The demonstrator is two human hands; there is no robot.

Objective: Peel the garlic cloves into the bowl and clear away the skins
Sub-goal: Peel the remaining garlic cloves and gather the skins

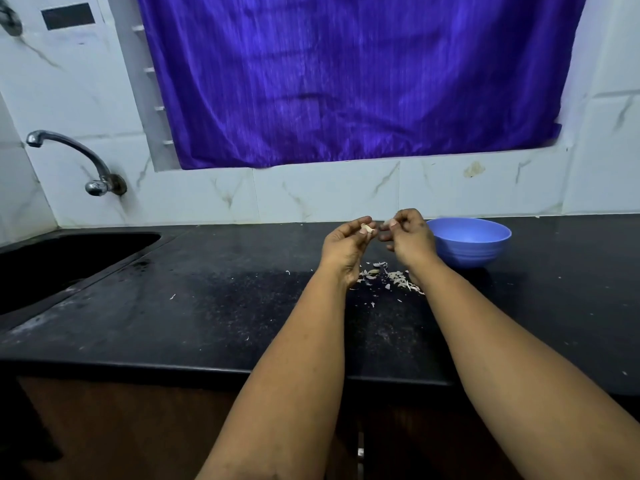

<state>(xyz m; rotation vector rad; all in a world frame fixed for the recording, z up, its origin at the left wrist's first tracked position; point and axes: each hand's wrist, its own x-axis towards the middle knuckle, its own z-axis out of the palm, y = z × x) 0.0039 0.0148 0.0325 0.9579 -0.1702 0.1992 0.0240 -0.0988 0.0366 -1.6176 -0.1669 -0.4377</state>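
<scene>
Left hand: the left hand (346,242) is raised above the black counter (207,306), fingers curled up, pinching a garlic clove (367,229) at the fingertips.
Garlic clove: pale, partly covered by the fingers; its long axis seems to run roughly left to right, the exposed end pointing toward the other hand. Which end is the tip is too small to tell.
Right hand: the right hand (408,235) is held just beside the left, at the same height, fingers curled inward. Thumb and fingertips pinch a small pale scrap, likely skin; it is blurred, so what it is cannot be told for certain.
Gap: the two hands are close but apart, the clove between them on the left hand's side.
Bowl: a blue bowl (485,251) stands upright on the counter just right of the right hand, partly behind it. Its contents are not visible.
Skins: a loose heap of garlic skins (391,277) lies on the counter below the hands, between the wrists, with stray flakes scattered to the left.
Surroundings: a dark sink (52,261) at the left under a metal tap (79,161); a purple curtain (346,81) over white marbled tiles behind.
</scene>
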